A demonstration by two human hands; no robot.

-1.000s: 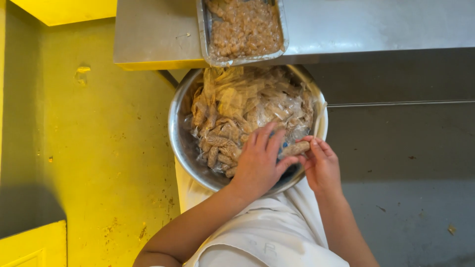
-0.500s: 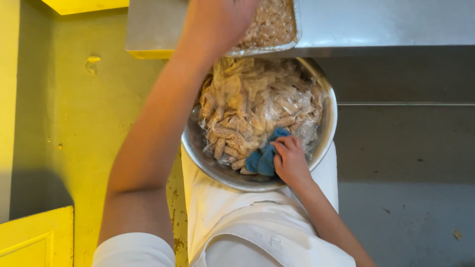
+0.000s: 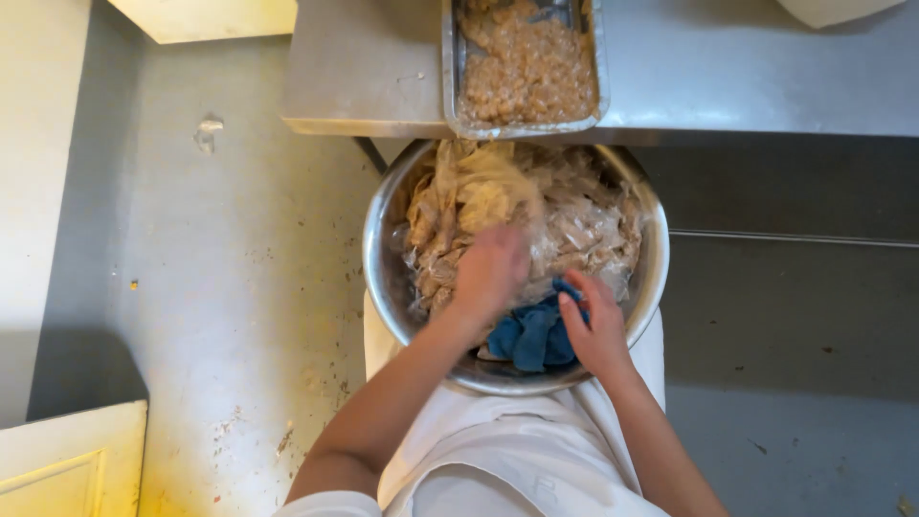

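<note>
Nearest the camera is the person's white apron (image 3: 498, 460), with both bare forearms reaching forward over it into a big metal bowl (image 3: 383, 278) held against the body. The right hand (image 3: 598, 330) is curled over a blue cloth (image 3: 531, 335) at the near rim of the bowl, fingers bent onto it and gripping its edge. The left hand (image 3: 490, 273) lies palm down on the heap of crumpled clear plastic bags (image 3: 584, 230), fingers loosely bent and pressing into them; it is blurred, so whether it has closed on a bag I cannot tell.

Half a second ago the left arm was stretched far out over the tray on the desk; now it is back in the bowl beside the right hand. A second ago no blue cloth showed, and both hands were among the bags. So the cloth has come to the surface at the near side, and I judge the work in hand to be sorting through the bags, with the left hand back for another.

Beyond the bowl, a steel tray (image 3: 447, 67) of brownish, lumpy food sits on the steel desk (image 3: 364, 67), its near end jutting over the desk's edge above the bowl.

The floor (image 3: 239, 287) on the left is pale and speckled with small stains and crumbs. On the right it is dark grey. A light panelled door or cupboard (image 3: 67, 460) shows at lower left.
</note>
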